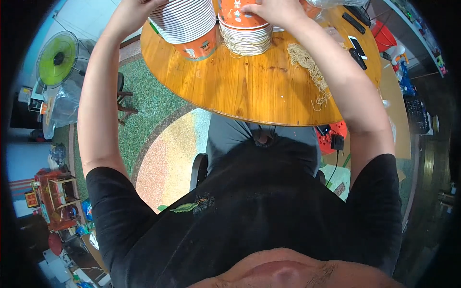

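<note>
A tall nested stack of paper buckets with white rims and an orange printed bottom leans on the wooden table. At its upper left side, my left hand grips it, partly cut off by the top edge. Right of it stands a second stack of paper buckets, with thin cord handles hanging around the rims. An orange paper bucket sits upside down on top of that stack. My right hand holds this bucket from the right, thumb stretched across its side; the other fingers are mostly hidden.
Loose beige cord lies on the round wooden table under my right forearm. Beyond it are a white phone and a black remote-like object. A green fan stands at left. A red bucket is at far right.
</note>
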Demonstrator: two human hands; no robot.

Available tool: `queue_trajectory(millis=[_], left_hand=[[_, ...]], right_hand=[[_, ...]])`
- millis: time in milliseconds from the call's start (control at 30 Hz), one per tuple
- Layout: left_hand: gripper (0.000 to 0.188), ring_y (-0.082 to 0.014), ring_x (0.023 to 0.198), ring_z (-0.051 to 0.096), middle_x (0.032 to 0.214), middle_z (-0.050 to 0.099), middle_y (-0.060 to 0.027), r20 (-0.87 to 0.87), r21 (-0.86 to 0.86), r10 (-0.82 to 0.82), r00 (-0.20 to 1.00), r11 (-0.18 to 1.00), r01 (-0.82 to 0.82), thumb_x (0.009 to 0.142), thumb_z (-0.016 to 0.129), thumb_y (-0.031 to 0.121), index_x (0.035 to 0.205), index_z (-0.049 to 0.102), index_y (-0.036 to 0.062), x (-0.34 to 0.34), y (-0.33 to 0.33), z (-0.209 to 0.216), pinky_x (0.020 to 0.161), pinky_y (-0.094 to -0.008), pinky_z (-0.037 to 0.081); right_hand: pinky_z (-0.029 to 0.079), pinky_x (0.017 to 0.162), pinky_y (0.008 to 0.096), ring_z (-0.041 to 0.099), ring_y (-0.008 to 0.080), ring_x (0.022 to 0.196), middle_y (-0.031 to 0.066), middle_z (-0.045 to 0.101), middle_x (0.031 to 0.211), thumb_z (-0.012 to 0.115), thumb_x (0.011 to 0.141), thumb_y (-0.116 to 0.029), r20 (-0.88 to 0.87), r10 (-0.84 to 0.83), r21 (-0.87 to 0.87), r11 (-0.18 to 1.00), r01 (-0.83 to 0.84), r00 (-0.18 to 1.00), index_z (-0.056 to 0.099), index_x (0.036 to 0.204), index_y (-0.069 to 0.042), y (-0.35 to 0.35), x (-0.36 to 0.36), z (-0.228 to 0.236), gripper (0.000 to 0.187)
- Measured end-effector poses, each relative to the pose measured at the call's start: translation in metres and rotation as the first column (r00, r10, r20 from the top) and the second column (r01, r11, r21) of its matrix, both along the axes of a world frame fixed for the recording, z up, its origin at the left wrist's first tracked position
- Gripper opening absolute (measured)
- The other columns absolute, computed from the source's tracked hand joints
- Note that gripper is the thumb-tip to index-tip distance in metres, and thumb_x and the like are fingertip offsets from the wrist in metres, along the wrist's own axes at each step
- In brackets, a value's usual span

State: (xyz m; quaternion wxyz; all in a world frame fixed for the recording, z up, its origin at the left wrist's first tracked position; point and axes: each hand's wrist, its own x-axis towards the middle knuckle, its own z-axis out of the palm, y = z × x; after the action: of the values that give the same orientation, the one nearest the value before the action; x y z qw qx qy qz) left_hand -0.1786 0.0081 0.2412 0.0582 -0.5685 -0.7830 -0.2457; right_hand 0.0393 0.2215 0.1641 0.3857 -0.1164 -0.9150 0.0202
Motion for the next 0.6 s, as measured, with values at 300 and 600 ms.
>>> queue_trajectory(millis=[300, 600], left_hand=[[0.018, -0.0279, 0.078, 0.071, 0.083, 0.073, -0.0184, -0.21, 0.054, 0.003, 0.978, 0.998, 0.009, 0.093, 0.069, 0.011, 0.096, 0.074, -0.0058, 0.026, 0.01, 0.01, 0.078, -0.0391, 0.056], [0.017, -0.0271, 0.096, 0.072, 0.099, 0.074, -0.0186, -0.056, 0.524, 0.19, 0.98, 0.841, -0.133, 0.089, 0.071, 0.007, 0.104, 0.071, -0.0018, 0.041, -0.001, 0.061, 0.09, -0.0401, 0.055]], right_hand=[[0.046, 0.106, 0.0481, 0.056, 0.0405, 0.12, 0.0208, 0.063, 0.12, 0.088, 0.074, -0.031, 0.043, -0.062, 0.058, 0.997, 0.06, 0.997, 0.065, 0.115, 0.002, -0.002, -0.004, -0.013, 0.057], [0.044, 0.113, 0.0466, 0.044, 0.0429, 0.141, 0.0286, 0.051, 0.145, 0.075, 0.084, -0.016, -0.112, 0.28, -0.04, 0.957, -0.286, 0.953, 0.056, 0.139, -0.001, -0.083, -0.039, -0.099, 0.061]])
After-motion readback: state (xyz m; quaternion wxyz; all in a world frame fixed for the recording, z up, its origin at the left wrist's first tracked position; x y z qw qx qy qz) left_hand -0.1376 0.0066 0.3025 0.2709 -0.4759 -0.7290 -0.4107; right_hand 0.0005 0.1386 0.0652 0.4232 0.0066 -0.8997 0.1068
